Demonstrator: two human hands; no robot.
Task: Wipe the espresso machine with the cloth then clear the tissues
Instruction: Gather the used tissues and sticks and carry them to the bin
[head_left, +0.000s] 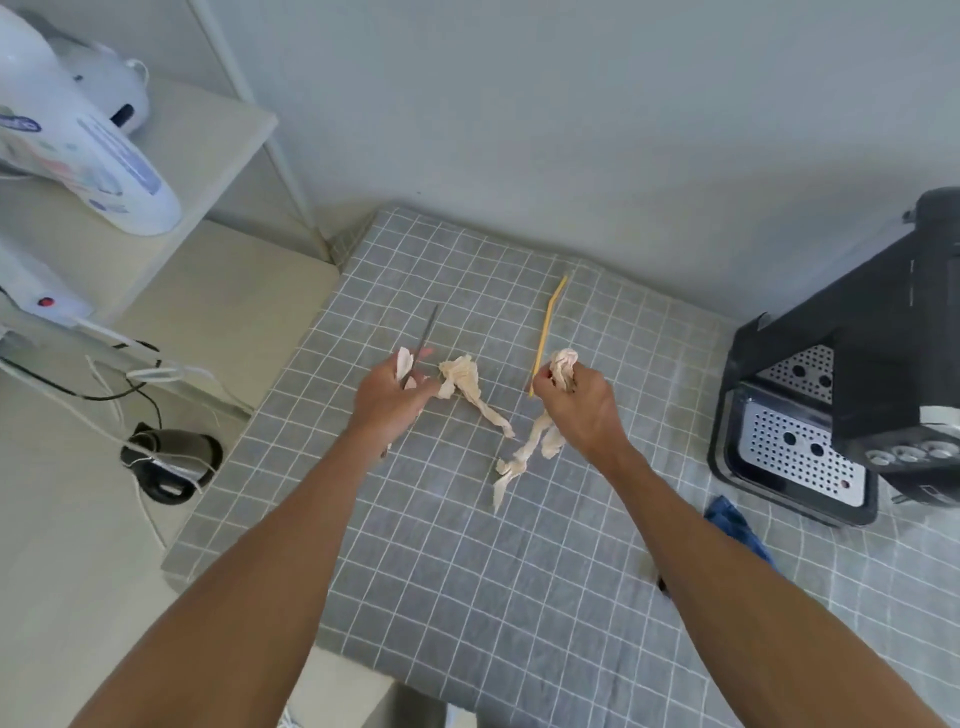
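Observation:
My left hand (390, 397) grips a crumpled cream tissue (470, 387) together with a thin grey stick (422, 343); the tissue's tail trails right onto the checked cloth. My right hand (582, 402) holds another crumpled tissue (535, 447), whose twisted end hangs down to the table, along with a yellow stick (546, 325). The black espresso machine (852, 364) with its perforated metal drip tray stands at the right edge. A blue cloth (737, 530) lies in front of it, partly behind my right forearm.
A grey checked tablecloth (467, 571) covers the table. To the left is a beige counter with a white appliance (78, 145), white cables and a black plug adapter (171, 462). The wall stands close behind the table.

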